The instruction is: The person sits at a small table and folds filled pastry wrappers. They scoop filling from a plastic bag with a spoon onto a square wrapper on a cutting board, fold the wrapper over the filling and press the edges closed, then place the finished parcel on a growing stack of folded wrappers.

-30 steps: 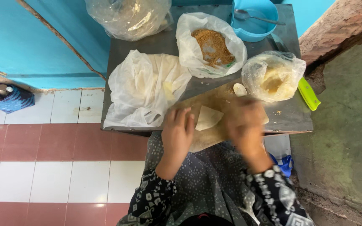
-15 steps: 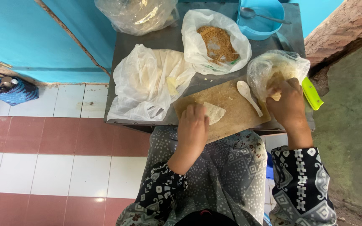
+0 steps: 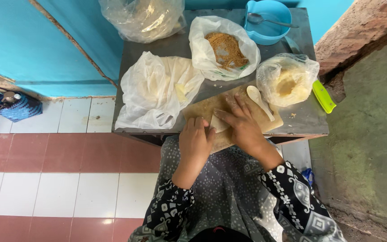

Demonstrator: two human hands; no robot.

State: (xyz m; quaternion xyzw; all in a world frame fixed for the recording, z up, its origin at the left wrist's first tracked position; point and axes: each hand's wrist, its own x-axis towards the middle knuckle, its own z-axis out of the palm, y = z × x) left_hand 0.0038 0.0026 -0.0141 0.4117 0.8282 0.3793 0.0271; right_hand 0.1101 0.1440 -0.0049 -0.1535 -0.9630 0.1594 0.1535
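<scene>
- The right hand [image 3: 242,125] has come back from the bag at the right, where it was half a second ago, and now lies flat on the pale dough wrapper [image 3: 219,124]; its fingers are spread and pressed down onto the sheet.
- The left hand [image 3: 195,141] stays at the near edge of the wooden cutting board [image 3: 204,109], as before; its fingers are curled together over the wrapper's near-left corner, but whether they pinch it I cannot tell.
- The wrapper lies on the board's near half, mostly covered by the two hands, with only a small pale patch showing between them.
- The white spoon [image 3: 258,101] rests on the board just right of the right hand, its bowl toward the bag of yellowish filling [image 3: 286,80]; it has not shifted.
- Beyond the board, unchanged, sit an open bag of brown crumbs [image 3: 226,48], a crumpled white plastic bag [image 3: 157,89] at the left, and a blue bowl [image 3: 267,20] with a metal spoon.
- A green-handled knife [image 3: 324,96] lies at the right edge of the grey table [image 3: 303,118].
</scene>
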